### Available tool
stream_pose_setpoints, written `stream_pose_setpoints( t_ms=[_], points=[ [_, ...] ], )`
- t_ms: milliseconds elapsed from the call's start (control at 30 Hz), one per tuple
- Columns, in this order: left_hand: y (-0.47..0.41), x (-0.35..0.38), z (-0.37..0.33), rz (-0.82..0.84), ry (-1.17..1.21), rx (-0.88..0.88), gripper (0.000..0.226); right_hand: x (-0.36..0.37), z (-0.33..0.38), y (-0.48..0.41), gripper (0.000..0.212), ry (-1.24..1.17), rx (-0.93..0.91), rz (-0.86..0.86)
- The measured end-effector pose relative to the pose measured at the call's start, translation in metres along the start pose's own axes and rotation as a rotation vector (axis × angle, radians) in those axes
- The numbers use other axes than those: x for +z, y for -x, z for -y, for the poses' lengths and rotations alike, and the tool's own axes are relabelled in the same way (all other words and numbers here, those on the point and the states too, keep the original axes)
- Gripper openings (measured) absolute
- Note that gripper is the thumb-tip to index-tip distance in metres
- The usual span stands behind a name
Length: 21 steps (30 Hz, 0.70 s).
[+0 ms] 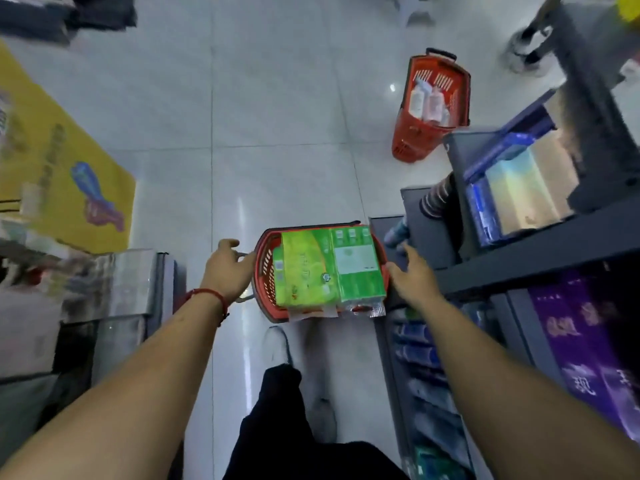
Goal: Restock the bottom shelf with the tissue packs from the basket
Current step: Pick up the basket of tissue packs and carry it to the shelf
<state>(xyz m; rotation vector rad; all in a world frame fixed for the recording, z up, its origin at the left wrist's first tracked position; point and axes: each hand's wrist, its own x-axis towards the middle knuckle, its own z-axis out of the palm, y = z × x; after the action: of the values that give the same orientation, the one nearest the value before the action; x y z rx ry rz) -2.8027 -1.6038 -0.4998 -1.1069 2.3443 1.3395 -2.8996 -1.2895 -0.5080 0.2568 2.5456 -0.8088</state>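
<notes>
Obs.: red basket (265,271) sits on the tiled floor (277,133), just beside the bottom shelf (382,334) on your right. Green tissue packs (329,268) fill it and stand above the rim; none has been shelved from this load yet, as far as you can judge.

Hands: your left hand (227,271) is at the basket's left side, fingers curled about the grey handle (245,298), thumb lifted clear. Your right hand (414,277) is spread with fingers fairly straight, tips touching the basket's right edge next to the nearest pack. It holds nothing.

Handling estimate: film-wrapped paper, so light for its bulk, soft, and compressible. The wrap looks glossy and probably slick. A one-finger pinch on the film could stretch or tear it. Take each pack across its short sides with a flat palm and thumb, or with both hands on the big block. Squeeze gently, since the pack will dent rather than break.

Note: the bottom shelf already carries blue packs (419,355) towards you. The open slot is hard to see from here. Frame is blurred at the edges.
</notes>
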Motion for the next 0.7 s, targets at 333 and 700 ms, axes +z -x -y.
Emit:
stream_pose_setpoints(
  t_ms=[333, 700],
  points=[
    [-0.176, 0.078, 0.020, 0.001, -0.021, -0.161, 0.046, 0.067, -0.031, -0.180, 0.066, 0.096, 0.173, 0.058],
    [-0.264, 0.199, 0.151, 0.037, -0.115, -0.512, 0.067, 0.154, -0.151, -0.325, 0.066, 0.153, 0.333, 0.137]
  ],
)
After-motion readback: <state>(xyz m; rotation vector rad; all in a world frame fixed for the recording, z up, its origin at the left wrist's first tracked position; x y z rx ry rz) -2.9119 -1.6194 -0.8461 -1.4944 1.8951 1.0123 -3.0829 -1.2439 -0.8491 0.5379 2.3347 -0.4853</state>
